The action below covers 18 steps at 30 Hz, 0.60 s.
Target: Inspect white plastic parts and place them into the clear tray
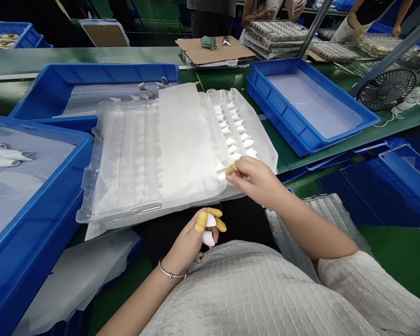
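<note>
Two rows of white pieces (231, 141) are set in the tray (264, 142), two loose pieces (208, 239) are left unplaced, grasped by the left hand (192, 237), and whether one is pinched by the right hand (255, 181) at the rows' near end cannot be told.

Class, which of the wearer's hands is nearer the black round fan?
Right: the right hand is at the rows of white curved pieces, nearer the fan; the left hand is farther away, before the torso.
</note>
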Available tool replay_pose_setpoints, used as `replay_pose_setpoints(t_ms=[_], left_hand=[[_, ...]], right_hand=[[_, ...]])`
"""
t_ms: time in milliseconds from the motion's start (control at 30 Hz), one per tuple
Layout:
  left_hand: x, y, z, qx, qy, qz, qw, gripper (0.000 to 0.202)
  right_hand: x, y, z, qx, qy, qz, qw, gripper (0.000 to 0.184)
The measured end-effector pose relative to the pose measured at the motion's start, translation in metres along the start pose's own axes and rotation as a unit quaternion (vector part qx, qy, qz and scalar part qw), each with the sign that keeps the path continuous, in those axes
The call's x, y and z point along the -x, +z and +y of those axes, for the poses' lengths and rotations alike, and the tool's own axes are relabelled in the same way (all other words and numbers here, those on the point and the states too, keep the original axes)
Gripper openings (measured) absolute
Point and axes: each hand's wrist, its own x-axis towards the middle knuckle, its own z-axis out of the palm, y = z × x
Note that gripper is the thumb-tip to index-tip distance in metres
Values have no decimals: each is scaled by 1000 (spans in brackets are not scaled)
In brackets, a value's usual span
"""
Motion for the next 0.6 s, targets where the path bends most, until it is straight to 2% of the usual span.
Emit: replay_pose_setpoints(t_ms=[67,133,200,300,367,433,600], left_hand=[[-1,-1,-2,-4,-2,21,1000,56],[-2,-1,-3,-33,16,51,998,57],[-3,-2,-4,-79,47,65,994,57],[-4,-2,-3,-160,92,41,982,56],[-5,-1,-1,-211,109,25,971,50],[-5,-1,0,-252,121,27,960,47],[-3,-1,3,-329,126,21,936,37]], right_hand=[[23,10,-11,-76,-20,-57,995,24],[40,25,-17,-106,6,-104,989,31],[51,42,-18,-145,58,-118,981,30],[55,58,-13,-279,105,-105,949,23],[54,58,-6,-356,117,-94,922,25],[54,54,1,-380,124,-97,911,31],[55,44,10,-342,116,-135,923,38]])
